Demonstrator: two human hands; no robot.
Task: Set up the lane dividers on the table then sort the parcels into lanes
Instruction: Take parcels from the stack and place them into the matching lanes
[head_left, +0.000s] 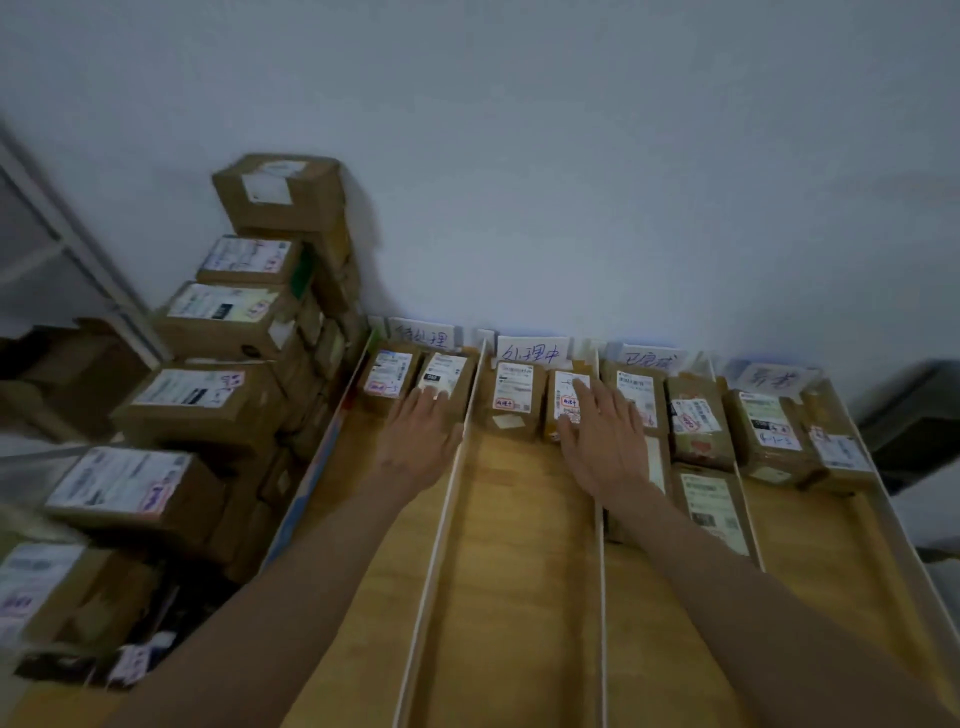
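White lane dividers (441, 525) split the wooden table (524, 571) into lanes, each with a handwritten paper sign (530, 353) at the wall end. Small cardboard parcels with labels sit at the far end of every lane. My left hand (418, 441) lies flat, fingers spread, on the right parcel (447, 379) of the first lane. My right hand (605, 436) rests flat on the right parcel (566, 400) of the second lane, beside another parcel (511, 395). Neither hand grips anything.
A tall stack of labelled cardboard parcels (218, 395) stands left of the table against the wall. The third lane (696, 431) and fourth lane (769, 431) hold several parcels. A dark object (914, 415) sits at far right. A metal rack frame (78, 249) is at far left.
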